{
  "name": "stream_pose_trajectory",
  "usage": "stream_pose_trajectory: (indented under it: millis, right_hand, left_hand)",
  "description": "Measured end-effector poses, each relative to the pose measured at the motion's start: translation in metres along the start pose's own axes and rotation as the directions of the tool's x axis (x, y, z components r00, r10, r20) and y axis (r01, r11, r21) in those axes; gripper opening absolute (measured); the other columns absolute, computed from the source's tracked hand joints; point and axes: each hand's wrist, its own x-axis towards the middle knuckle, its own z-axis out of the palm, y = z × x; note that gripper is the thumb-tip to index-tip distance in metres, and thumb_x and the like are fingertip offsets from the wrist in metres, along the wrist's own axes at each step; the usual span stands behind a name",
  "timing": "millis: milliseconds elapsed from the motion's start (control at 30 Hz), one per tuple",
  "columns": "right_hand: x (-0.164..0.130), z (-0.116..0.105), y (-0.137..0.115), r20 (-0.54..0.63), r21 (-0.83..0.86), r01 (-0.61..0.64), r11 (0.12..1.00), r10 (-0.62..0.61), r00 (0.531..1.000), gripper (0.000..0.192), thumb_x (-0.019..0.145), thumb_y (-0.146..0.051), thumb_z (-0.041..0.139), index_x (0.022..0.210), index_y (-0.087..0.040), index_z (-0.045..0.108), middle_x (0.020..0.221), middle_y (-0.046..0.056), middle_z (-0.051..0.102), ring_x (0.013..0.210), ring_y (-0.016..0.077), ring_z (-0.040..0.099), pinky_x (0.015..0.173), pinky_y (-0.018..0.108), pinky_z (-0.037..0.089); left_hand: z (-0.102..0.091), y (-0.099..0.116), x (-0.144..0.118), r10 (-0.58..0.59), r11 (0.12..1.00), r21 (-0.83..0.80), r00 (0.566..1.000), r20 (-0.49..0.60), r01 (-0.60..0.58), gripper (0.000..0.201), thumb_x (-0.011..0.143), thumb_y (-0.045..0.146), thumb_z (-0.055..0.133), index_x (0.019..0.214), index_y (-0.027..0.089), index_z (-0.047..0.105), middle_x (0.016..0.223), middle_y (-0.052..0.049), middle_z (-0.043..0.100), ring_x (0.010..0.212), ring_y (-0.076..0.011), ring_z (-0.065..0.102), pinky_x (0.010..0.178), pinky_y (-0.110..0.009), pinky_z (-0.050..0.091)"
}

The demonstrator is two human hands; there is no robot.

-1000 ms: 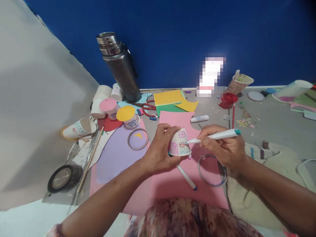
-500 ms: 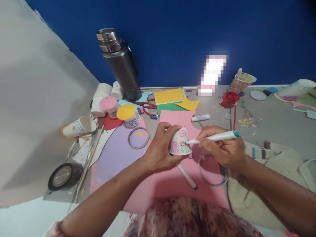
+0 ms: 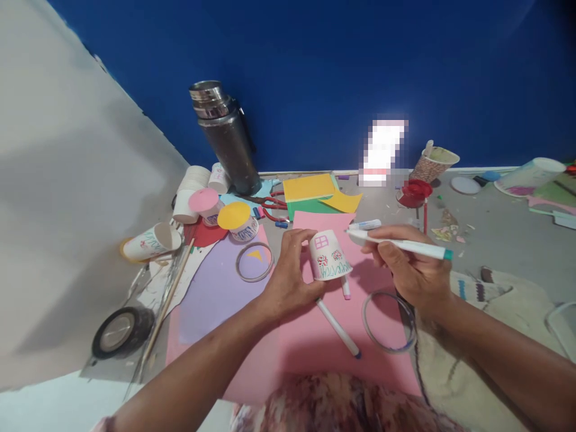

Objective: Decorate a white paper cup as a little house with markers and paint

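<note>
L hand (image 3: 292,279) clamps an upturned paper cup (image 3: 328,257), fingers wrapped round its left side; cup sits just right of the palm, over the pink sheet (image 3: 315,336), window & flowers drawn on it. R hand (image 3: 411,264) pinches a teal-capped marker (image 3: 400,244), tip in air just above-right of cup, not touching. Two more markers (image 3: 338,321) lie below the cup btw both hands. Clear ring (image 3: 387,321) just under R hand.
</note>
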Motion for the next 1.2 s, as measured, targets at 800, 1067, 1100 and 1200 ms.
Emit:
stream_pose_trajectory:
  millis: [800, 1067, 1100, 1200]
  right_hand:
    - [0.005, -0.002, 0.039, 0.428, -0.13, 0.039, 0.991, 0.021, 0.904, 0.094, 0.072, -0.063, 0.091, 0.15, -0.029, 0.051, 0.148, 0.015, 0.065, 0.133, 0.0366, 0.064, 0.11, 0.051, 0.055]
    - [0.009, -0.003, 0.03, 0.346, -0.167, 0.066, 0.984, -0.004, 0.938, 0.078, 0.074, -0.049, 0.092, 0.139, -0.026, 0.056, 0.128, 0.012, 0.071, 0.115, 0.0323, 0.071, 0.098, 0.047, 0.06]
    - [0.009, -0.002, 0.031, 0.339, -0.2, 0.112, 0.973, -0.038, 0.94, 0.076, 0.075, -0.045, 0.092, 0.139, -0.026, 0.055, 0.127, 0.013, 0.071, 0.114, 0.0328, 0.07, 0.097, 0.048, 0.06]
    - [0.007, 0.001, 0.031, 0.385, -0.278, 0.25, 0.928, -0.131, 0.914, 0.072, 0.077, -0.031, 0.087, 0.141, -0.027, 0.053, 0.131, 0.014, 0.072, 0.113, 0.0351, 0.069, 0.096, 0.053, 0.059]
  left_hand:
    - [0.002, 0.002, -0.001, -0.163, 0.832, -0.514, 0.977, 0.138, 0.211, 0.074, 0.065, 0.01, 0.076, 0.131, 0.027, 0.049, 0.136, -0.009, 0.055, 0.133, -0.0304, 0.059, 0.114, -0.05, 0.05]
    - [-0.004, 0.004, 0.003, -0.162, 0.843, -0.483, 0.967, 0.196, 0.239, 0.088, 0.068, 0.021, 0.091, 0.143, 0.029, 0.045, 0.156, -0.013, 0.05, 0.149, -0.0363, 0.05, 0.123, -0.054, 0.043]
    - [-0.006, 0.004, 0.002, -0.151, 0.885, -0.413, 0.972, 0.18, 0.214, 0.093, 0.069, 0.023, 0.092, 0.148, 0.03, 0.042, 0.161, -0.013, 0.045, 0.153, -0.0365, 0.044, 0.126, -0.054, 0.04]
    - [-0.011, 0.003, 0.001, -0.081, 0.974, -0.196, 0.986, 0.147, 0.11, 0.098, 0.074, 0.03, 0.091, 0.156, 0.033, 0.038, 0.166, -0.012, 0.037, 0.157, -0.037, 0.037, 0.127, -0.055, 0.037]
